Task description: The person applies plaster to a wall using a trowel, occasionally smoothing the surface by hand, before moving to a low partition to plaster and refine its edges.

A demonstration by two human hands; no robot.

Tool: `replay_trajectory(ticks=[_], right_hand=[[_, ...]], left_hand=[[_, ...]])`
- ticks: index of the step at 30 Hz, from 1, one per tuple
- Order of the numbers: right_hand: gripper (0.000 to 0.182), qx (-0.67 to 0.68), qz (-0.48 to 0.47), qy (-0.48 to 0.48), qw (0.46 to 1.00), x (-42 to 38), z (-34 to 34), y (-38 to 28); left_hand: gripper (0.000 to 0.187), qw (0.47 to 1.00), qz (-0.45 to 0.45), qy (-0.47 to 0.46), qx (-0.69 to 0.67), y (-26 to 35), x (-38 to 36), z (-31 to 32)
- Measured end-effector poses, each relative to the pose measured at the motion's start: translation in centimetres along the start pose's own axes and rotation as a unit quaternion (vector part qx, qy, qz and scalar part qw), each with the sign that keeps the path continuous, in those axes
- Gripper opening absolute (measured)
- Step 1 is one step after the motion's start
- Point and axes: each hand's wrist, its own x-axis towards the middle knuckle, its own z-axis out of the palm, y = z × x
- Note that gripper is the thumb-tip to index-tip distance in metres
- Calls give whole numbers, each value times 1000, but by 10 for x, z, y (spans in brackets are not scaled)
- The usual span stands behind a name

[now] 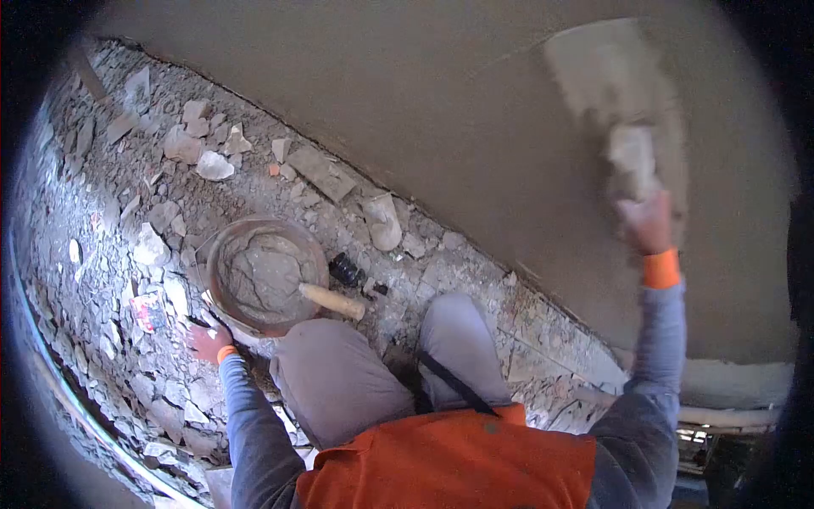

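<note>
My right hand [649, 222] is wrapped round a pale plastering float [632, 159], which lies against the wet grey wall [458, 110]; float and hand are slightly blurred. A lighter smeared patch [606, 64] shows on the wall beyond the float. At the left, my left hand [206, 339] is beside the lower left rim of a round bucket [320, 250]; whether its fingers grip anything is unclear. Grey mortar [263, 271] fills much of the bucket, and a tool's wooden handle [332, 301] sticks out over the rim near my knee.
Broken stones and rubble [110, 212] cover the ground along the wall's base. A dark object [345, 270] lies right of the bucket, a red and white packet [148, 312] left of it. A flat brick-like block [320, 172] rests near the wall. A pipe [729, 416] runs at lower right.
</note>
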Motion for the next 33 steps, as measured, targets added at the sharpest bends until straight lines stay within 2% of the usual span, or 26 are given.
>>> replay_trajectory(ticks=[1,3,5,6,8,10,11,12,13,15,16,17,19,20,21,24,27,28,29,30,32,33], right_hand=[[34,32,50,-2,998,-4,-32,-1],[34,-16,2,93,995,-16,-80,-16],[32,-28,11,189,982,-39,-107,1],[31,19,27,212,977,-54,-113,11],[29,113,59,262,957,-92,-119,31],[28,-54,64,256,963,-136,-101,56],[31,-66,78,257,961,-158,-85,63],[34,-78,92,257,959,-180,-69,70],[41,-19,115,268,956,-201,-52,71],[41,-41,177,257,949,-243,-26,63],[41,-44,190,245,950,-262,-20,58],[41,-47,203,231,950,-281,-15,57],[41,-45,225,220,948,-307,-13,54],[40,-39,235,224,945,-315,-14,56],[39,-34,244,229,942,-319,-14,59],[35,-37,140,329,933,-310,-11,65],[31,-46,130,348,927,-290,-1,69],[30,3,130,341,931,-278,2,60],[30,52,131,331,933,-265,5,49],[29,101,134,319,933,-254,10,39],[23,364,188,331,850,-235,45,36],[21,374,188,319,850,-230,51,28]], left_hand=[[64,998,-11,38,-56,9,-6,-27],[64,998,-21,-65,-1,9,-2,-33],[63,999,-18,-40,-18,6,-4,-25],[62,999,-15,-25,-29,6,-4,-22],[60,997,-9,-79,13,6,-3,-28],[58,993,11,-106,50,5,-6,-36],[60,995,0,-96,17,-1,-2,-9],[63,992,-7,-122,-9,-1,1,-15],[66,988,-13,-148,-34,1,0,-27],[72,987,7,-163,-13,0,-5,-38],[74,988,1,-151,-22,-6,2,-1],[76,990,28,-138,-14,-17,16,70],[79,985,-21,-161,-55,-12,20,44],[78,984,-27,-158,-83,-7,8,-5],[77,986,-22,-136,-94,-9,15,4],[70,988,-25,-61,-138,-17,23,35],[65,946,56,-85,-306,-46,44,48],[56,923,36,-75,-376,-58,50,45],[54,812,23,-63,-580,-71,46,45],[54,771,36,-23,-635,-82,43,41],[55,803,96,132,-573,-116,48,45],[55,827,123,209,-507,-132,54,45]])
